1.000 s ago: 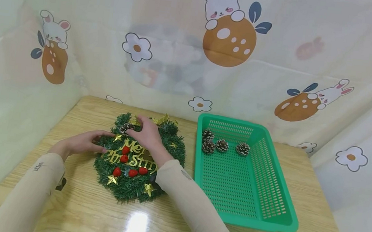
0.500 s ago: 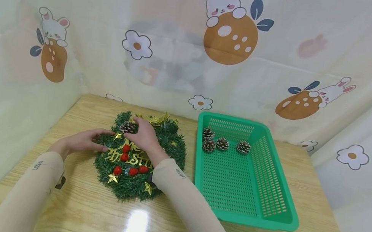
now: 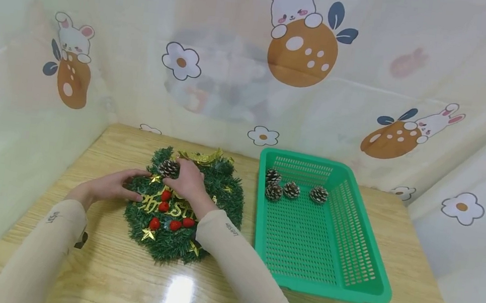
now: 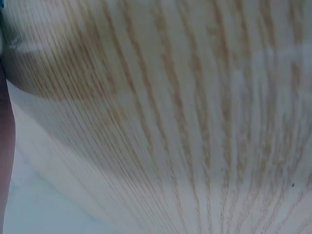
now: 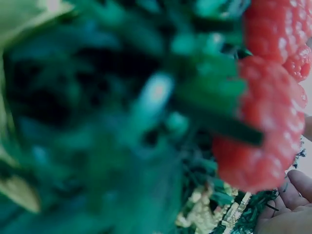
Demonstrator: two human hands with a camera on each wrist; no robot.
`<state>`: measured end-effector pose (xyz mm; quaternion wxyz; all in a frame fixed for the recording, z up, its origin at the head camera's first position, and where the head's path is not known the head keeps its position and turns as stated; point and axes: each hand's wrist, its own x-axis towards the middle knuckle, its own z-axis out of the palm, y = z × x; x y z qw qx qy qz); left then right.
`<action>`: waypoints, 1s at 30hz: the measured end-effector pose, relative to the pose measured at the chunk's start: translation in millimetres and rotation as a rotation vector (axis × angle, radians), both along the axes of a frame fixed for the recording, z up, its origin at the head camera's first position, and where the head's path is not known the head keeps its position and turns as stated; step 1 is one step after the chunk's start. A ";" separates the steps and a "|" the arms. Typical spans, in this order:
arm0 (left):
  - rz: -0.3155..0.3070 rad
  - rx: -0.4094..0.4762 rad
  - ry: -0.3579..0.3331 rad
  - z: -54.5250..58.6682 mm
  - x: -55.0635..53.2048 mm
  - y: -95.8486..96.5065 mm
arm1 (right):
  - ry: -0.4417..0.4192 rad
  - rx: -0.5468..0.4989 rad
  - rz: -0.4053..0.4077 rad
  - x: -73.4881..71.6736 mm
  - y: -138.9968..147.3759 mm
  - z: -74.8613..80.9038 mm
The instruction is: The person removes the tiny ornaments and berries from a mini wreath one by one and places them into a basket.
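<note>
The head view has, nearest, the sleeves [image 3: 251, 275] slanting over the table [image 3: 120, 277]; the right one crosses the near part of the wreath [image 3: 231, 195] beside a star [image 3: 194, 247], and a sideways swing could snag it and pull it askew. Farther in, the berries [image 3: 175, 225] and gold lettering [image 3: 149, 204] lie close to that sleeve, so a low wrist might press or shift them. The left hand [image 3: 110, 187] has its fingers extended and parted at the wreath's left edge, grasping nothing; with so light a touch, the wreath could slide or turn if pushed. The right hand [image 3: 188, 181] pinches a cone [image 3: 168, 168] at the wreath's far left, thumb and fingers on its right side. Whether anything fastens the cone is hidden; if it only sits on springy needles, it could tip or roll when released. Behind lies the ribbon [image 3: 204, 158], which stray fingers could crumple. Off right, the basket [image 3: 260, 223] holds four other cones [image 3: 291, 190]; the curtain [image 3: 224, 99] hangs beyond.
</note>
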<state>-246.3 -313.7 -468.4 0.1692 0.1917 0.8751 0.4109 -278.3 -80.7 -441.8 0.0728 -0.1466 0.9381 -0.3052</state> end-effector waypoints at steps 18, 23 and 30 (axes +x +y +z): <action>0.011 -0.011 0.001 -0.8 1.5 1.8 | 0.087 0.025 -0.072 2.3 -8.4 -6.8; 0.012 -0.027 0.014 -2.3 0.9 0.9 | 0.116 0.008 -0.094 3.4 -10.6 -9.0; 0.020 -0.031 0.009 -3.6 0.1 -0.1 | 0.150 0.004 -0.113 2.4 -11.5 -13.5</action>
